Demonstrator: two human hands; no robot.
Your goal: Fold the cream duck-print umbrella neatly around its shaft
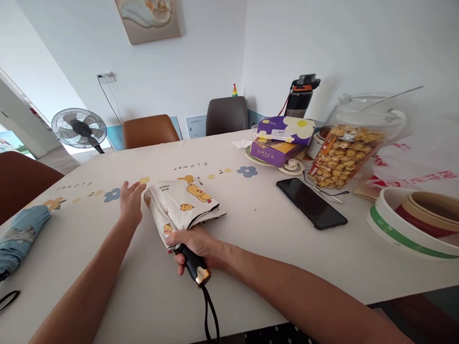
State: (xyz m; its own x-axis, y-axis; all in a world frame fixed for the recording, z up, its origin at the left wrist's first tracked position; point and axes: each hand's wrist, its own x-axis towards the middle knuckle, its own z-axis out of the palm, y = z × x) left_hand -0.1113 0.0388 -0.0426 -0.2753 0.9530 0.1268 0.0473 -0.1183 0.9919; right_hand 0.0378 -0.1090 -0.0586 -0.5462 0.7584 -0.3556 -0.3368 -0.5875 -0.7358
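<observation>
A folded white umbrella (183,203) printed with yellow ducks lies on the white table (257,253). My right hand (195,243) is closed round its black handle, and a black wrist strap hangs off the table's front edge. Resting flat by the umbrella's far left tip is my left hand (131,201), fingers stretched out and touching the fabric. A second, blue folded umbrella (14,242) lies at the table's left edge, apart from both hands.
A black phone (311,202) lies right of the umbrella. Behind it stand a purple box (279,143), a clear snack jar (346,151) and a flask (302,97). Stacked bowls (419,219) sit far right. Chairs (150,130) and a fan (79,128) stand beyond the table.
</observation>
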